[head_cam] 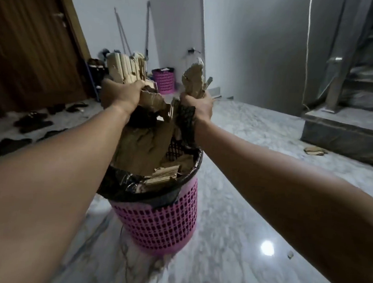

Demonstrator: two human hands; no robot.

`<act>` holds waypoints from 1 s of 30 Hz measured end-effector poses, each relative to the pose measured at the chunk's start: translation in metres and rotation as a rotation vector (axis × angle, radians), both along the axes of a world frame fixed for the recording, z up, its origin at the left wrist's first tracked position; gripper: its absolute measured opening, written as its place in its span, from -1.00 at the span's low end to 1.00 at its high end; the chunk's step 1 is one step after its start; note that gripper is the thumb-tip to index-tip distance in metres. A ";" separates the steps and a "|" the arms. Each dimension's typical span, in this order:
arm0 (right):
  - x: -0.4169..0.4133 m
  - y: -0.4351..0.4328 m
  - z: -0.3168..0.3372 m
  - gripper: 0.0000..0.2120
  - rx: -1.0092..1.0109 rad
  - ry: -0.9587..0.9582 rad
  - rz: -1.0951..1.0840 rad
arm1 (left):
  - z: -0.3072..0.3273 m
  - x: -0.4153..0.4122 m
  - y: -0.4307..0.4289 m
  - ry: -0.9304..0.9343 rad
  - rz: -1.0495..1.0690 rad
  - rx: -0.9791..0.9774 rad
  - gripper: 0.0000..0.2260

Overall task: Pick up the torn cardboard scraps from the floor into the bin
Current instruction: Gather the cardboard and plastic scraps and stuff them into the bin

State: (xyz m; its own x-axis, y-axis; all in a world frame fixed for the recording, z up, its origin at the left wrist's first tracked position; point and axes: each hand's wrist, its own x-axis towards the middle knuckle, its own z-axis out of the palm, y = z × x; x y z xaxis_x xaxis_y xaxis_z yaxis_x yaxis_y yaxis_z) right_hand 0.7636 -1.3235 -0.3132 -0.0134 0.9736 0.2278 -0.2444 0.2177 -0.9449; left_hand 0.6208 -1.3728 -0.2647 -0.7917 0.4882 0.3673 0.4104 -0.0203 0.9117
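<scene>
1. Fingers of the left hand [120, 94] are curled tight round a stack of torn cardboard strips [125, 69]. Those of the right hand [197, 104] clench a crumpled cardboard piece [194, 77]. Both fists sit mid-frame, directly above the bin.
2. The pink bin [160, 219], lined with a black bag [120, 187], stands on the marble floor [232, 199] at lower centre. It is heaped with scraps [149, 152] that rise past its rim almost to the hands.
3. The step in hand looks like delivering two handfuls into the bin.
4. The next move calls for releasing both bundles over the opening. The heap probably needs pressing down too, since it is full enough to spill.
5. Work remains on the floor. A scrap pile [315, 150] lies at the right beside the stair step [336, 132], and a small bit [290, 254] lies at lower right.
</scene>
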 end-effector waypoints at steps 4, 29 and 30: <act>-0.039 0.006 -0.063 -0.42 -0.147 -0.442 0.122 | -0.080 -0.027 -0.011 0.164 -0.024 -0.490 -0.34; 0.385 -0.023 -0.157 -0.81 -0.398 -0.980 -0.349 | -0.159 0.340 0.037 0.917 -1.024 -0.703 -0.76; 0.405 -0.033 -0.175 -0.81 -0.436 -0.989 -0.369 | -0.176 0.361 0.039 0.938 -1.076 -0.743 -0.76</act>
